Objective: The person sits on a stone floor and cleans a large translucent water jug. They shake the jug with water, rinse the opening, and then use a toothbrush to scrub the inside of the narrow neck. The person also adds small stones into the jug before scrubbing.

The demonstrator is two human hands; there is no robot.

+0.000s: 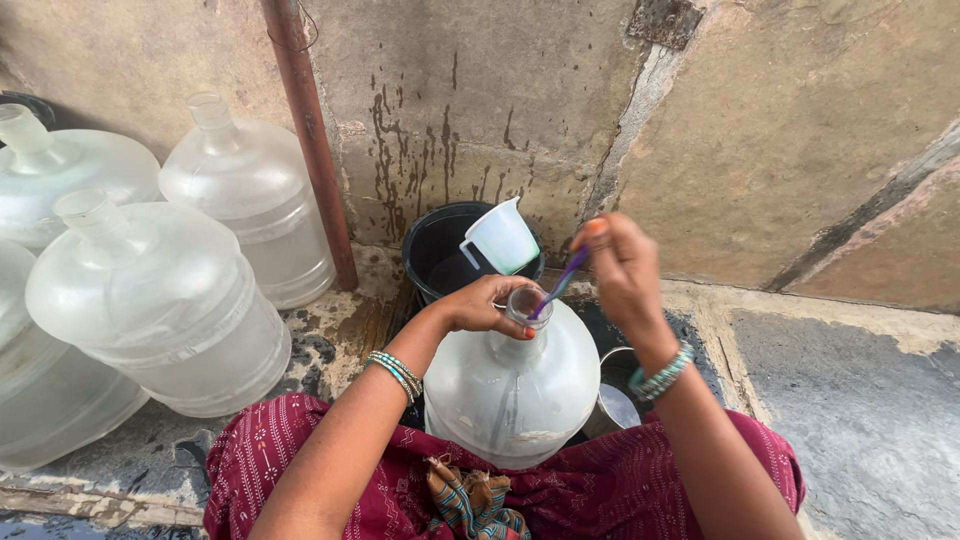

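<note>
Steadying the water jug [512, 385] on the lap, the left hand [482, 305] wraps its grip around the neck; the right hand [620, 268] pinches a purple brush [558, 284] poking into the mouth.

— Where did everything sit?
— A big water jug [512, 385] stood between the person's knees, left hand [482, 305] on its neck, right hand [622, 268] above holding a brush [556, 285] down into the mouth.
— And behind?
— A bucket [438, 250] against the wall [760, 120], with a small jug [502, 238] in it. A pipe [310, 130] ran up to its left; further left, four more jugs [160, 310] were clustered. A metal pot [612, 400] sat right of the held jug.
</note>
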